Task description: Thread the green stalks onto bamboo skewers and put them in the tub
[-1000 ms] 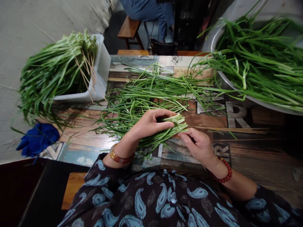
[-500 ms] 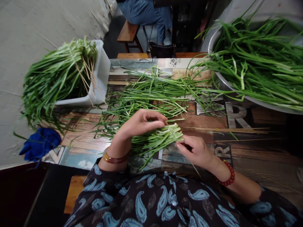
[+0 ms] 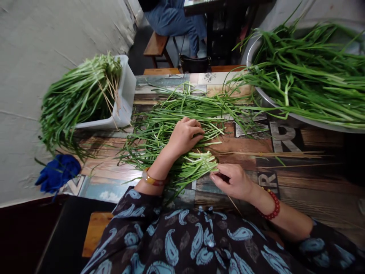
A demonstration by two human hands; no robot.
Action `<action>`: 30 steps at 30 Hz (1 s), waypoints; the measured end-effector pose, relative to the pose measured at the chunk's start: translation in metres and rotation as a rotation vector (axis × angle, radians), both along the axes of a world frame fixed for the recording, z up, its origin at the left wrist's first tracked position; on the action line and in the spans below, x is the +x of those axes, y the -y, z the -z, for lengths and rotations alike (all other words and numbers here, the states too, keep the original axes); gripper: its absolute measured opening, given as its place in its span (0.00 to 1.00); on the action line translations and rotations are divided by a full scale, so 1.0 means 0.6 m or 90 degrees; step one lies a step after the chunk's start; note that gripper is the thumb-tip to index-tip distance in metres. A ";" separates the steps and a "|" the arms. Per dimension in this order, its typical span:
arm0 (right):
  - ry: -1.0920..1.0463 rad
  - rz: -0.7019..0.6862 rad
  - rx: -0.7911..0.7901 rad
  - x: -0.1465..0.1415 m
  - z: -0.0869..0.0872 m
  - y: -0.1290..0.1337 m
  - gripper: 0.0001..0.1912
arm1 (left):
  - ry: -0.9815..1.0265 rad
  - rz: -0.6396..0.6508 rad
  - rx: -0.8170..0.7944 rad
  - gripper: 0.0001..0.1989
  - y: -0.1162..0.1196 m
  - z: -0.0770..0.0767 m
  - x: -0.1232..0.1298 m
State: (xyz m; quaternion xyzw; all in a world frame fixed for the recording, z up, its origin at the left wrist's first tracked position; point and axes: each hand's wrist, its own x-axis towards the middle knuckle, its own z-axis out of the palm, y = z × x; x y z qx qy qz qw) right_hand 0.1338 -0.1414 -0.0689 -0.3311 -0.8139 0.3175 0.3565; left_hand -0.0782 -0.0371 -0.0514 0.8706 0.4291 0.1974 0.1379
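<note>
My left hand (image 3: 185, 136) lies over the loose green chives (image 3: 168, 112) spread across the table, its fingers curled down onto the stalks. Below it is a smaller bunch of chives (image 3: 201, 165), with pale cut ends facing right. My right hand (image 3: 232, 182) is closed in a pinch at those pale ends. From beneath this hand a thin dry straw (image 3: 235, 205) sticks out toward my body. The right fingertips partly hide where straw and bunch meet.
A white plastic bin (image 3: 127, 95) at left holds bundled chives and straws. At right, a large metal basin (image 3: 251, 51) is heaped with chives. More straws (image 3: 293, 154) lie on the table. Blue gloves (image 3: 58, 173) rest at the left edge. A seated person's legs (image 3: 173, 23) show beyond.
My left hand has left the small bunch and moved up and right onto the loose chives, fingers curling down. My right hand stays at the bunch's pale ends.
</note>
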 end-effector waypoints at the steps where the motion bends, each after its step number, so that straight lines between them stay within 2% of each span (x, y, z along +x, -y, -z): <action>1: 0.003 0.003 0.000 0.000 0.000 0.000 0.12 | -0.008 0.000 0.002 0.05 0.000 0.000 0.001; 3: 0.005 0.007 0.002 0.000 0.001 0.001 0.12 | 0.015 -0.012 0.006 0.06 0.001 -0.003 0.000; 6: -0.005 0.028 0.012 -0.001 0.002 0.000 0.10 | 0.159 -0.067 -0.025 0.06 0.008 -0.017 -0.005; 9: -0.018 0.088 0.020 -0.001 0.001 -0.001 0.09 | 0.343 -0.130 -0.151 0.07 0.026 -0.033 -0.010; 11: -0.014 0.135 0.011 0.000 -0.002 -0.002 0.08 | 0.421 -0.154 -0.251 0.08 0.041 -0.038 -0.009; 13: -0.005 0.168 -0.008 0.002 -0.006 -0.002 0.09 | 0.447 -0.166 -0.318 0.10 0.053 -0.040 -0.006; 16: -0.005 0.184 -0.033 0.003 -0.009 -0.002 0.09 | 0.445 -0.179 -0.357 0.10 0.064 -0.037 0.001; 23: -0.004 0.175 -0.085 0.003 -0.011 -0.003 0.09 | 0.537 -0.171 -0.381 0.08 0.064 -0.034 0.007; 30: -0.003 0.161 -0.088 0.004 -0.011 -0.005 0.09 | 0.553 -0.182 -0.415 0.08 0.068 -0.032 0.011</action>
